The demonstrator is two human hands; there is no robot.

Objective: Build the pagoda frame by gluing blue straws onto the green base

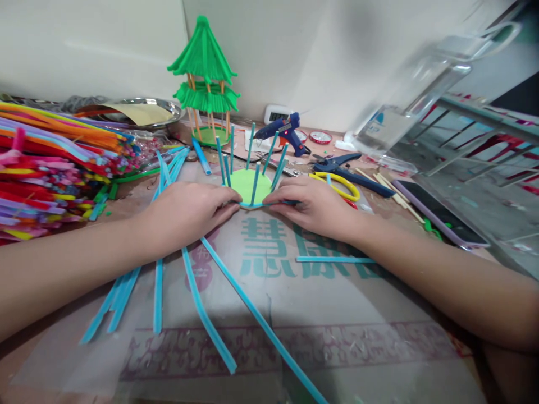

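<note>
A light green round base (250, 184) lies on the plastic sheet, with several blue pipe-cleaner posts (255, 182) standing around its edge. A blue pipe cleaner (252, 207) runs along the near rim. My left hand (189, 216) is closed at the left of that rim, thumb and fingers pinched on it. At the right of the rim, my right hand (315, 205) pinches the blue strip, and a dark blue piece shows between its fingers. Loose blue pipe cleaners (210, 317) lie beneath and beside my left hand. A shorter blue length (337, 260) rests near my right forearm.
Behind the base stands a green pagoda model (206, 90). A glue gun (286, 133), pliers (349, 171) and yellow-handled scissors (341, 185) lie at the back right, with a phone (442, 213) farther right. Colourful pipe-cleaner bundles (54, 168) fill the left.
</note>
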